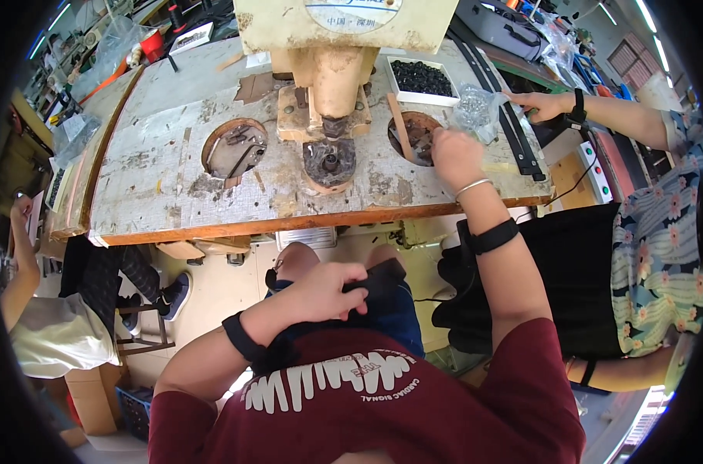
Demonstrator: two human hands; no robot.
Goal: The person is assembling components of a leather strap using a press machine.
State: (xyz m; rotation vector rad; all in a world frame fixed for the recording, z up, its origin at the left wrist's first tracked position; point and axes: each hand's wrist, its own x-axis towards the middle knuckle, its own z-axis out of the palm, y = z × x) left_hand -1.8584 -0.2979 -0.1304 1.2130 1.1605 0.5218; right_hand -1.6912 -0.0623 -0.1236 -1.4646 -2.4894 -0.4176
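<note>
My left hand (332,292) is over my lap, its fingers curled and thumb near the forefinger, with a dark piece of material (385,283) at the fingertips. My right hand (457,158) reaches to the right round hole (423,124) in the worktable (212,207). Small dark parts lie in that hole. The hand's back hides its fingertips, so any grip there cannot be seen. A flat wooden strip (400,127) leans across the hole. Between the two holes stands a worn beige press machine (336,81), its round lower die (330,162) bare.
A white tray of small black parts (423,80) sits behind the right hole, beside a clear plastic bag (477,110). Long black straps (514,131) lie along the right edge. A co-worker's hand (539,105) reaches in there. The left hole (234,147) holds scraps. Another person (61,332) sits at left.
</note>
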